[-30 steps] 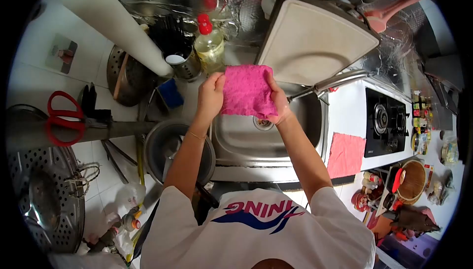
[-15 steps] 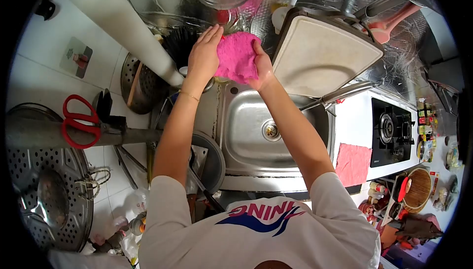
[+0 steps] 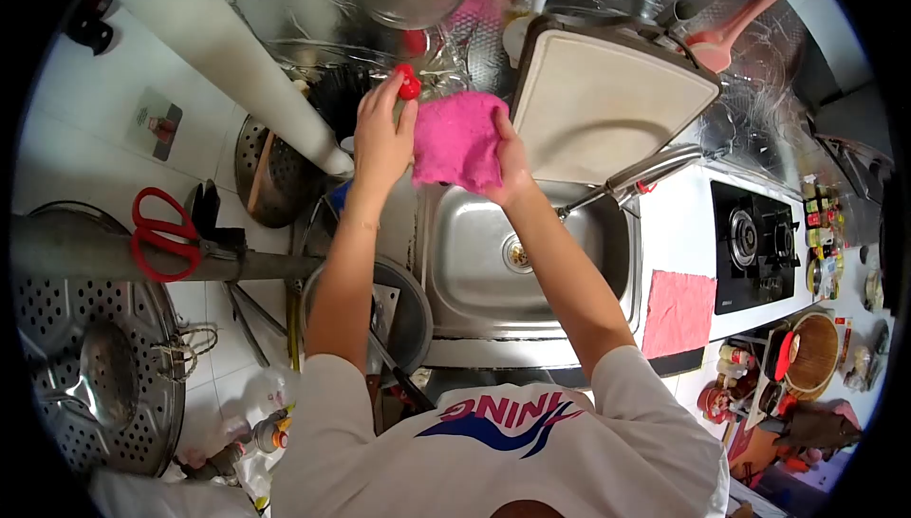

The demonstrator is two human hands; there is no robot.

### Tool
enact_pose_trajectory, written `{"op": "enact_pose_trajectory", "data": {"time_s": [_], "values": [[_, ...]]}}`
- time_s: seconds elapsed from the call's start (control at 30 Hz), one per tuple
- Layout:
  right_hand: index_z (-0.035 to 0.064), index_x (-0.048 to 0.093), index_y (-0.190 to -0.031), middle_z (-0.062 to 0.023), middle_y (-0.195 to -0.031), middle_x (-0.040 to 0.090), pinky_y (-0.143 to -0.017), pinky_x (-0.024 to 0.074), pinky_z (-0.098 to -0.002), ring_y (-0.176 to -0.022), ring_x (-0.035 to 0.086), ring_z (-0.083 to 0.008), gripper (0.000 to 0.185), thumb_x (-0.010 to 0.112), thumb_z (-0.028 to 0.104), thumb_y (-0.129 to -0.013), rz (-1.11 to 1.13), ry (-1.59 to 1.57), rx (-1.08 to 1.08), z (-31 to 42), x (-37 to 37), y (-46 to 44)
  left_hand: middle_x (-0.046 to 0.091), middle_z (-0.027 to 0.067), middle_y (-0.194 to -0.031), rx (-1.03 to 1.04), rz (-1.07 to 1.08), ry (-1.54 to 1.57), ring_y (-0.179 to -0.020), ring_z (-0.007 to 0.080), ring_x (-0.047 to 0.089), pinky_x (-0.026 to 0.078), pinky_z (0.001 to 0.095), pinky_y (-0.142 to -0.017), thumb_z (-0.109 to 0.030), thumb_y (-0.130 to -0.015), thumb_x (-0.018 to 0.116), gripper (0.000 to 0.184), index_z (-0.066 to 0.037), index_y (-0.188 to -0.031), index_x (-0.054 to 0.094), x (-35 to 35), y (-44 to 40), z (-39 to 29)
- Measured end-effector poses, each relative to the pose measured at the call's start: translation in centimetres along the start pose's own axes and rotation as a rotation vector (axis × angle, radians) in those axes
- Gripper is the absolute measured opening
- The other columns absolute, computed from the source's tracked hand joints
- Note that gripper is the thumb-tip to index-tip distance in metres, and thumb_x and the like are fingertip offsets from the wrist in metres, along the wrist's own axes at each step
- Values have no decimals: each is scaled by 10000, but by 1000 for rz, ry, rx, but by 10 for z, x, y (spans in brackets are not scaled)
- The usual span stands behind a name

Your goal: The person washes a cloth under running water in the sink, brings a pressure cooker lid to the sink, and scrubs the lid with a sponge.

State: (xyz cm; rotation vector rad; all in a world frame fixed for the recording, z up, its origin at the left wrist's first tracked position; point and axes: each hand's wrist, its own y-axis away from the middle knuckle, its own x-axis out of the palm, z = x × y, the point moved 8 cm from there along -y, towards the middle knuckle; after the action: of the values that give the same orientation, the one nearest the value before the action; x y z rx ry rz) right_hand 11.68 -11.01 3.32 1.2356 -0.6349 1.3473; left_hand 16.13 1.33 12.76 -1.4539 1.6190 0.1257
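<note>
My right hand (image 3: 512, 159) grips the right edge of a bright pink cloth (image 3: 458, 141), which hangs spread out above the back rim of the steel sink (image 3: 438, 314). Left of the cloth is my left hand (image 3: 383, 146), its fingertips at a small glossy red cap-like piece (image 3: 408, 83). The thumb points up beside the cloth's left edge. What lies under the left fingers is mostly hidden.
A cutting board (image 3: 607, 105) leans behind the sink, near the faucet (image 3: 655, 172). A grey basin (image 3: 413, 305) stands left of the sink. Right are a pink-red cloth (image 3: 679, 313) and a black gas stove (image 3: 754, 248). Red-handled scissors (image 3: 163, 233) hang at left.
Both hands and the pink cloth now sit lower in view. My left hand has come away from the cloth's top left corner, and the red piece at its fingertips now shows fully.
</note>
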Motion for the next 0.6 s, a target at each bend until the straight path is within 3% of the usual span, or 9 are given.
{"op": "enact_pose_trajectory", "data": {"time_s": [0.1, 0.17, 0.27, 0.3, 0.37, 0.43, 0.47, 0.5, 0.6], "values": [[44, 468, -1261, -134, -1237, 549, -1019, 363, -455, -1154, 509, -292, 554, 386, 487, -939, 12, -86, -20, -1, -16, 41, 520, 128, -1266, -609, 114, 872, -1233, 241, 432, 337, 353, -1034, -263, -907, 557, 427, 18, -1224, 503, 55, 61, 26], [44, 485, -1246, -128, -1203, 573, -1004, 385, -441, -1123, 532, -284, 533, 395, 472, -942, 7, -126, -15, -7, -31, 63, 505, 122, -1284, -604, 119, 1017, -1239, 233, 425, 325, 349, -1040, -264, -923, 527, 429, 12, -1248, 483, 77, 83, 2], [43, 486, -1246, -118, -1216, 568, -977, 419, -391, -1114, 541, -251, 489, 381, 424, -958, -249, 77, 30, -16, -72, 97, 461, 106, -1337, -588, 81, 1449, -1255, 210, 404, 290, 338, -1059, -267, -970, 436, 439, -5, -1322, 421, 110, 114, -45], [43, 486, -1246, -118, -1216, 568, -977, 419, -391, -1114, 541, -251, 489, 381, 424, -958, -261, 68, 22, -17, -87, 104, 461, 106, -1337, -596, 97, 1452, -1255, 210, 404, 290, 338, -1059, -267, -970, 436, 439, -5, -1322, 421, 123, 128, -54], [70, 438, -1309, -90, -1314, 496, -1028, 361, -383, -1203, 472, -233, 500, 358, 423, -964, -279, 42, -57, -17, -119, 114, 353, 157, -1424, 90, 237, 650, -1345, 319, 280, 199, 416, -1096, -168, -942, 409, 449, -66, -1379, 378, 125, 146, -110], [152, 266, -1432, -4, -1471, 287, -1102, 216, -351, -1342, 273, -178, 520, 267, 422, -988, -118, 17, -269, -3, -99, 134, 334, 173, -1432, 76, 286, 500, -1362, 355, 228, 159, 468, -1097, -165, -920, 421, 475, -81, -1385, 374, 141, 168, -138], [155, 264, -1433, -4, -1475, 278, -1102, 214, -346, -1343, 266, -171, 521, 256, 428, -989, -136, -35, -203, -13, -109, 142, 312, 154, -1450, 176, 315, 418, -1374, 347, 199, 135, 493, -1097, -236, -954, 360, 480, -74, -1405, 331, 146, 166, -141], [157, 262, -1433, -3, -1478, 269, -1102, 212, -342, -1345, 259, -165, 523, 246, 434, -990, -149, -79, -140, -21, -116, 150, 277, 159, -1465, 97, 356, 338, -1375, 354, 185, 129, 493, -1101, -322, -978, 285, 513, -64, -1422, 282, 160, 160, -134], [173, 312, -1414, -16, -1425, 362, -1077, 266, -358, -1296, 343, -189, 575, 306, 519, -954, -155, 101, -218, -21, -114, 183, 204, 182, -1487, -16, 261, 641, -1379, 401, 121, 97, 489, -1109, -382, -987, 219, 559, -44, -1431, 237, 162, 160, -142]]}}
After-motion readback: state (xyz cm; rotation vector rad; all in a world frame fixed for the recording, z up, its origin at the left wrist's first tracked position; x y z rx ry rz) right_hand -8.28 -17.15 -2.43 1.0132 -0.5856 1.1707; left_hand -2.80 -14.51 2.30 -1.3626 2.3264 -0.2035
